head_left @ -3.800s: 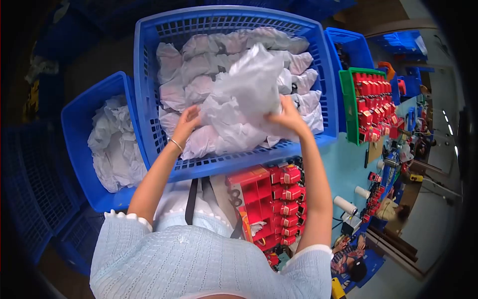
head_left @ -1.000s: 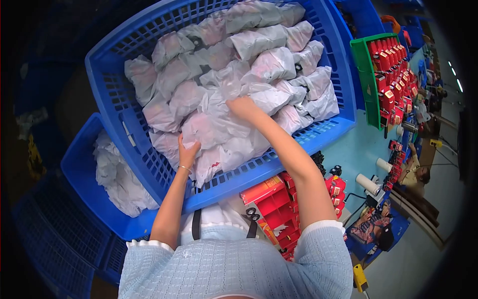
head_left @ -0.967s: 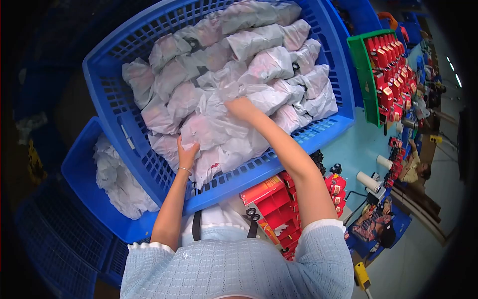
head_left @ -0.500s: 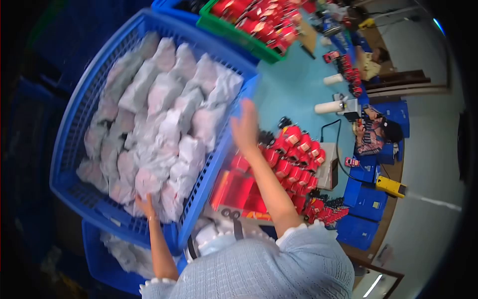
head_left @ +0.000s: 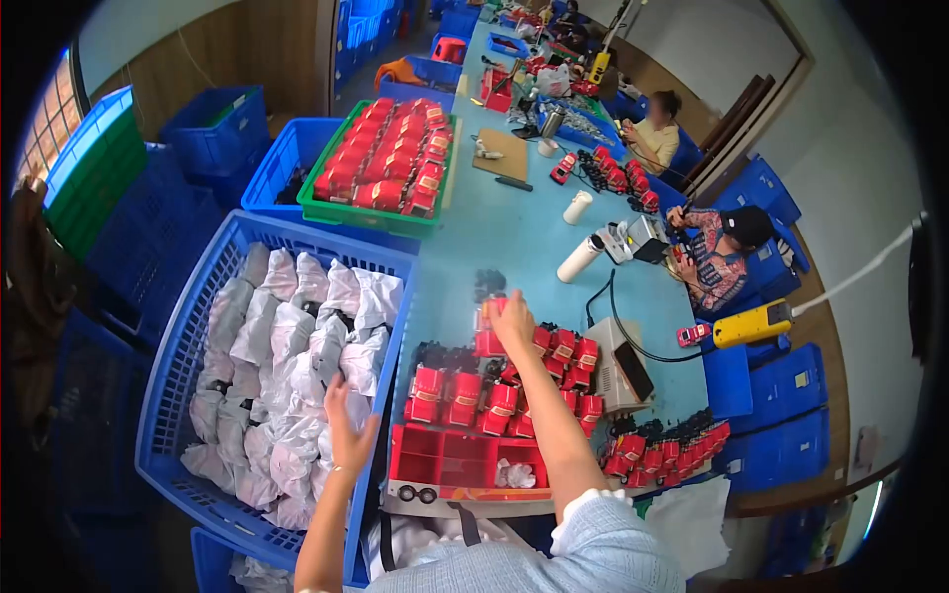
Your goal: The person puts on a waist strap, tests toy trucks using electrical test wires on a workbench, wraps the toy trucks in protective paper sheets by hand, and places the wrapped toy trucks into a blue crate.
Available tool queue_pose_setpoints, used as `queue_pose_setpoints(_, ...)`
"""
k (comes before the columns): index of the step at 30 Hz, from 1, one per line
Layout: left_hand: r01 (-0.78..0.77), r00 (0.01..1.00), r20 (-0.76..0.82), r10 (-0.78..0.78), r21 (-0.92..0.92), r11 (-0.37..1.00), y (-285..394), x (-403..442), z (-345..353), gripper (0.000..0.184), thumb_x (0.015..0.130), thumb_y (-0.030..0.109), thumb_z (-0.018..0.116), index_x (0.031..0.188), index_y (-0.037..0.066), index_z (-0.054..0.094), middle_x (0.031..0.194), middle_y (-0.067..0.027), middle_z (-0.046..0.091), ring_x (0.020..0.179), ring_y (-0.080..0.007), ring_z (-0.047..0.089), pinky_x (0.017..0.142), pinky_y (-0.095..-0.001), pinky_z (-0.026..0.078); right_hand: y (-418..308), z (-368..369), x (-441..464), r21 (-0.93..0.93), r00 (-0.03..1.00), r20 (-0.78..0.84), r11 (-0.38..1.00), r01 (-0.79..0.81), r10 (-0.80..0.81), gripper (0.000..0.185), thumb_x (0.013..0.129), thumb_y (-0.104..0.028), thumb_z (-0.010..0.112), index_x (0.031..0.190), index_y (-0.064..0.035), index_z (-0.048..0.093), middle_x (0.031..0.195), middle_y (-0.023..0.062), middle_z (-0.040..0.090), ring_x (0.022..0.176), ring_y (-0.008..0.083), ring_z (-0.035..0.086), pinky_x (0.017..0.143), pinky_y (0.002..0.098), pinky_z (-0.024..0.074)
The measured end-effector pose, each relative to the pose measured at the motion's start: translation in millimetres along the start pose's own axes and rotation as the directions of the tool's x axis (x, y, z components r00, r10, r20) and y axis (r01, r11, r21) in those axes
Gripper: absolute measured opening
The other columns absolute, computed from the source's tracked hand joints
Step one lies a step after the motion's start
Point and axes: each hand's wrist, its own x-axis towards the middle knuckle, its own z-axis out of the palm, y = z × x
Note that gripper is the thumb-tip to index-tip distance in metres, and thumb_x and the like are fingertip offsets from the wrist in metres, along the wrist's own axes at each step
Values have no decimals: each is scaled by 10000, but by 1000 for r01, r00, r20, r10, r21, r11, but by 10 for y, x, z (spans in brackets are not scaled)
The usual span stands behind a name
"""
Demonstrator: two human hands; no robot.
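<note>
The right hand (head_left: 512, 318) pinches a red toy truck (head_left: 488, 336), slightly blurred, over the desk (head_left: 534, 225) toward its near left corner; whether it is lifted I cannot tell. The left hand (head_left: 349, 430) is spread, gripping nothing, by the wrapped bundles (head_left: 290, 331) in the blue basket (head_left: 170, 381). A loose pinch could let the truck drop; a low path could knock the packed trucks (head_left: 465, 397) just beside it. The blue desk stretches far back, a green crate (head_left: 371, 217) by its left edge, co-workers (head_left: 717, 262) along its right, a wood-panelled wall (head_left: 227, 44) beyond.
</note>
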Motion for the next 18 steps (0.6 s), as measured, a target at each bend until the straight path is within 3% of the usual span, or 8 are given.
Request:
queue_pose_setpoints(3,-242,966,98,240,13,970,947,272,383,678,645,57,662,1256,23,370,1335,-220,300,1231,-384,301,1023,-423,265,-369,-869,-501,124,963,-28,955,270,-268,416,787,-267,591,1040,25,439,882,240,575,744,404,596,627,462,499)
queue_pose_setpoints(5,-359,928,111,355,23,933,1477,352,530,686,639,66,670,1257,24,374,1319,-224,311,1216,-391,311,1012,-430,280,-427,-1397,-921,170,947,-30,932,320,-319,407,783,-264,593,1041,14,445,888,239,574,741,401,595,624,464,497)
queue_pose_setpoints(8,-523,796,295,528,-104,846,2197,270,601,745,597,99,718,1252,28,371,1250,-193,378,1182,-365,369,984,-414,321,-265,-2065,-1475,284,895,-128,849,445,-426,420,781,-253,593,1072,15,451,908,234,573,754,391,597,623,468,495)
queue_pose_setpoints(9,-530,790,300,534,-102,842,2369,199,617,745,597,99,718,1252,28,371,1250,-193,378,1182,-365,369,984,-414,321,-188,-2269,-1628,307,920,-62,870,386,-386,412,793,-235,581,1096,12,451,946,243,566,794,380,592,659,449,489)
queue_pose_setpoints(12,-503,688,575,443,-62,862,2801,-63,688,778,581,128,741,1256,23,368,1135,-170,434,1118,-342,432,936,-382,370,132,-2695,-2007,348,951,72,901,258,-300,401,817,-197,557,1145,7,451,1022,260,553,873,358,582,730,410,475)
queue_pose_setpoints(15,-397,748,527,404,-133,908,3061,-294,764,796,583,176,764,1261,28,374,1099,-152,466,1061,-313,473,892,-358,403,581,-2988,-2292,604,930,-134,715,351,-343,444,850,-220,529,1206,15,407,1127,227,511,930,313,580,794,376,465)
queue_pose_setpoints(16,-340,777,504,377,-169,925,3135,-382,817,806,583,200,776,1263,31,378,1082,-142,481,1033,-299,494,870,-346,419,766,-3009,-2387,603,931,-139,717,350,-338,444,850,-220,529,1206,15,407,1127,227,511,930,313,580,794,376,465)
queue_pose_setpoints(18,-325,817,406,410,-262,909,3232,-553,1035,809,586,206,782,1261,27,376,1083,-141,481,1030,-290,500,870,-344,421,1190,-2914,-2561,806,961,-108,544,234,-254,417,885,-217,478,1226,10,399,1188,177,481,1013,237,534,848,332,421)
